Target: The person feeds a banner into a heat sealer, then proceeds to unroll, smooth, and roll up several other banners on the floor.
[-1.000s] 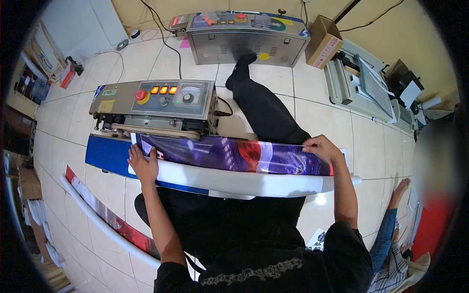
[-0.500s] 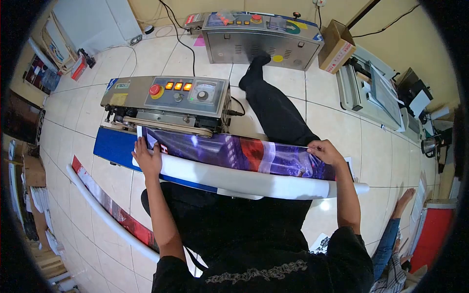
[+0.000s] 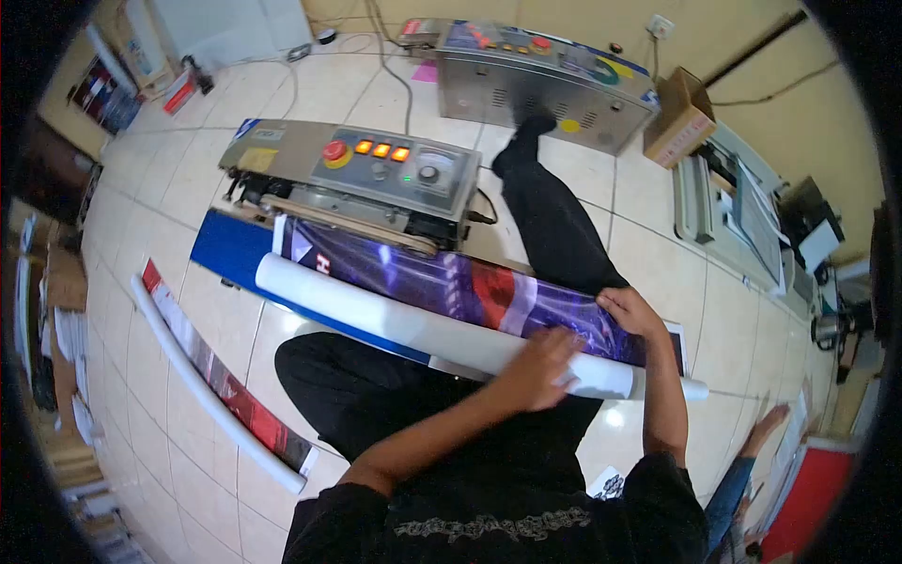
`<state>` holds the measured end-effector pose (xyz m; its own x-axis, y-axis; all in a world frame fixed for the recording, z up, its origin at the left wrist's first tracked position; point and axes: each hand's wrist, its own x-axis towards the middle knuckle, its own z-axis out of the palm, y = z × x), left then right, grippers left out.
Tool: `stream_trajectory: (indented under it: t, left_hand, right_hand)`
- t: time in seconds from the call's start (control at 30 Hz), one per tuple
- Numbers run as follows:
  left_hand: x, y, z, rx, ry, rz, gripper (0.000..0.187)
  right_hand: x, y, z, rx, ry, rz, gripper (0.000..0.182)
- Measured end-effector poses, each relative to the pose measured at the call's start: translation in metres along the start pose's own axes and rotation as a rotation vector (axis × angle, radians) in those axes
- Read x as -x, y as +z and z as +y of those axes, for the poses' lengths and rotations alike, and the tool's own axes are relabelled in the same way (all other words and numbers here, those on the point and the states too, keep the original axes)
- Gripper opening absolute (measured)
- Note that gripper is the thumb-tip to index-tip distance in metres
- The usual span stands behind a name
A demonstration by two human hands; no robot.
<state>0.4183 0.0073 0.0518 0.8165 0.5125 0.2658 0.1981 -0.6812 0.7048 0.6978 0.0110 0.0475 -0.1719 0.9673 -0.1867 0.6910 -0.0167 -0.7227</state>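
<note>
A long printed sheet (image 3: 413, 278), purple with a red patch, lies along the front of a sealing machine (image 3: 352, 169) with lit orange switches. Its lower part is a white roll (image 3: 376, 315) resting over the machine's blue bed (image 3: 225, 248). My right hand (image 3: 631, 312) pinches the sheet's upper edge near its right end. My left hand (image 3: 543, 368) is over the right part of the roll, blurred by motion; whether it grips anything cannot be made out.
Another rolled print (image 3: 225, 395) lies on the tiled floor at the left. A second steel machine (image 3: 545, 89) and a cardboard box (image 3: 678, 117) stand by the wall. Another person's bare foot and jeans (image 3: 738, 479) show at the lower right.
My left hand has left the sheet's left end and crossed to the right part of the roll. My right hand still holds the upper edge. The whole view has shifted and tilted slightly.
</note>
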Motion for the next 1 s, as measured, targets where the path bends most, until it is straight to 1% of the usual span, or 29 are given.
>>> stream_trajectory:
  t: [0.07, 0.13, 0.2, 0.23, 0.3, 0.33, 0.37, 0.43, 0.47, 0.5, 0.57, 0.6, 0.63, 0.67, 0.7, 0.77, 0.83, 0.87, 0.93, 0.97, 1.0]
  left_hand:
    - [-0.009, 0.029, 0.024, -0.169, 0.054, -0.049, 0.062]
    - [-0.009, 0.034, 0.026, -0.260, 0.047, -0.069, 0.063]
    - [-0.005, 0.028, 0.023, -0.182, 0.040, -0.153, 0.065]
    - [-0.002, 0.027, 0.020, -0.190, 0.020, -0.153, 0.065]
    - [0.006, 0.028, 0.013, -0.161, 0.138, -0.096, 0.066]
    - [0.006, 0.029, 0.012, -0.112, 0.130, -0.047, 0.068]
    - [0.006, 0.029, 0.008, -0.127, 0.120, -0.046, 0.068]
    - [0.006, 0.028, 0.000, -0.078, 0.147, -0.048, 0.068]
    - [0.004, 0.025, -0.003, -0.023, 0.107, -0.119, 0.069]
    - [0.005, 0.023, -0.007, -0.011, 0.114, -0.126, 0.069]
    - [0.005, 0.020, -0.012, -0.072, 0.118, -0.108, 0.067]
    - [0.004, 0.013, -0.014, -0.027, 0.112, -0.159, 0.066]
    - [0.006, 0.012, -0.018, -0.038, 0.139, -0.132, 0.065]
    - [0.007, 0.010, -0.019, -0.073, 0.125, -0.166, 0.064]
    - [0.008, 0.005, -0.017, -0.064, 0.114, -0.138, 0.064]
    - [0.010, -0.002, -0.015, -0.105, 0.123, -0.100, 0.061]
    - [0.012, -0.008, -0.014, -0.134, 0.128, -0.106, 0.062]
    - [0.013, -0.010, -0.015, -0.130, 0.140, -0.108, 0.062]
    - [0.014, -0.015, -0.015, -0.157, 0.115, -0.133, 0.063]
    - [0.014, -0.017, -0.015, -0.157, 0.114, -0.132, 0.063]
    - [0.015, -0.019, -0.015, -0.164, 0.106, -0.143, 0.063]
  right_hand:
    - [-0.004, 0.000, -0.002, 0.014, 0.021, -0.007, 0.026]
    - [-0.008, 0.001, -0.001, 0.010, -0.014, -0.010, 0.026]
    - [-0.012, 0.001, -0.001, 0.036, -0.007, -0.017, 0.026]
    - [-0.014, 0.001, -0.005, 0.026, -0.020, -0.031, 0.026]
    - [-0.017, 0.003, -0.010, 0.016, 0.019, -0.048, 0.026]
    - [-0.019, 0.004, -0.008, 0.040, -0.020, -0.029, 0.025]
    - [-0.020, 0.008, -0.007, 0.033, -0.037, -0.033, 0.025]
    - [-0.015, 0.007, -0.009, -0.036, 0.066, 0.002, 0.022]
    - [-0.012, 0.003, -0.014, -0.025, 0.129, -0.011, 0.019]
    - [-0.011, 0.002, -0.016, -0.026, 0.144, -0.007, 0.019]
    - [0.000, -0.003, -0.015, -0.055, 0.045, 0.040, 0.021]
    - [0.006, -0.004, -0.008, -0.056, 0.030, 0.056, 0.024]
    - [0.009, -0.010, -0.026, -0.047, 0.039, 0.052, 0.024]
    - [0.010, -0.009, -0.026, 0.002, 0.029, 0.037, 0.024]
    - [0.010, -0.011, -0.027, -0.008, -0.028, 0.058, 0.023]
    - [0.012, -0.018, -0.022, 0.012, -0.005, 0.024, 0.023]
    - [0.013, -0.020, -0.029, -0.076, 0.076, -0.005, 0.023]
    - [0.012, -0.022, -0.030, -0.071, 0.083, 0.005, 0.023]
    - [0.008, -0.022, -0.028, -0.052, 0.128, -0.087, 0.020]
    - [0.007, -0.021, -0.024, -0.052, 0.127, -0.089, 0.020]
    - [0.006, -0.021, -0.018, -0.132, 0.123, -0.079, 0.018]
